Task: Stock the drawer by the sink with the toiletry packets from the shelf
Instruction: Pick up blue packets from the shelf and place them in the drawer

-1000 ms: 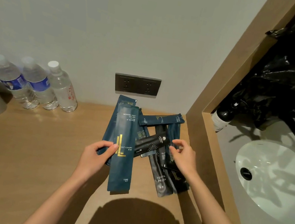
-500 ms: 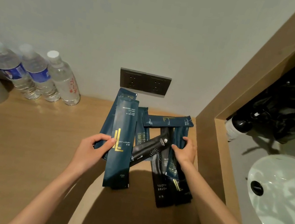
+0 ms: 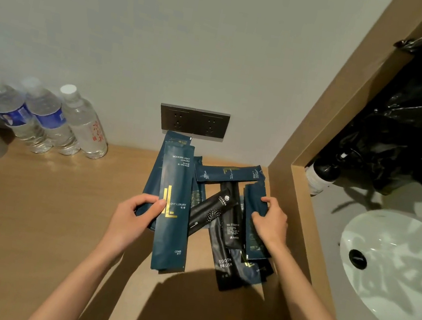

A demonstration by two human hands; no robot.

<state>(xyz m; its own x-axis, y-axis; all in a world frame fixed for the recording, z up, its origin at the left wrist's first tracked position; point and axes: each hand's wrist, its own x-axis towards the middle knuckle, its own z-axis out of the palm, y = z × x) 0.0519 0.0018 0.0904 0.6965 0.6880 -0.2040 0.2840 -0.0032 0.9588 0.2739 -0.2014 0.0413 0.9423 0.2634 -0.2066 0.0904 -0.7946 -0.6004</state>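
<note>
Left hand [image 3: 136, 214]: pinches comb packet [image 3: 171, 234] at mid-length.
Right hand [image 3: 270, 223]: grips blue packet [image 3: 249, 200].
Axis: both point to wall [image 3: 141, 36].

This looks like a hotel bathroom. A white sink [image 3: 394, 274] sits at the right, beside a wooden shelf [image 3: 28, 213] carrying comb and toothbrush packets [image 3: 170, 237], with bottled water [image 3: 81, 124] at far left.

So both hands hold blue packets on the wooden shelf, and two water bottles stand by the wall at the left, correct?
Not quite: the head view shows three water bottles, not two. The rest holds: the left hand holds the comb packet and the right hand grips a blue packet on the shelf.
</note>
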